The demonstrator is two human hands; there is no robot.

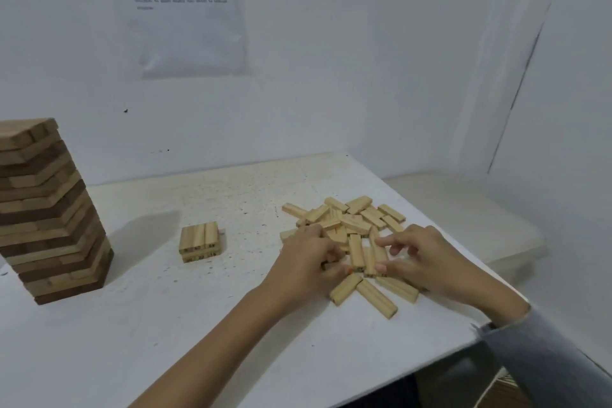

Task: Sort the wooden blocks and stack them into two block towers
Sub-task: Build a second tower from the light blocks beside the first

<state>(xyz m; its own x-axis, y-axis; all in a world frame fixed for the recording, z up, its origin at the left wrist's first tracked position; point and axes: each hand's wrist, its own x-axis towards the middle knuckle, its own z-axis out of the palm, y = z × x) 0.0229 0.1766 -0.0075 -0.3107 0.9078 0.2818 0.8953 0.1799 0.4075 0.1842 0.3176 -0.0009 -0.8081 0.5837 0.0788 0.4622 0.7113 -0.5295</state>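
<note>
A tall tower of large brown and tan blocks stands at the left of the white table. A short stack of small pale blocks, two layers high, sits mid-table. A loose pile of small pale blocks lies at the right. At the pile's near side a few small blocks lie side by side. My left hand has its fingers curled against their left side. From the right, my right hand pinches them with thumb and fingers.
White walls close off the back and right, and a printed sheet hangs on the back wall. The table's right edge runs diagonally close to my right hand. A lower pale surface lies beyond that edge.
</note>
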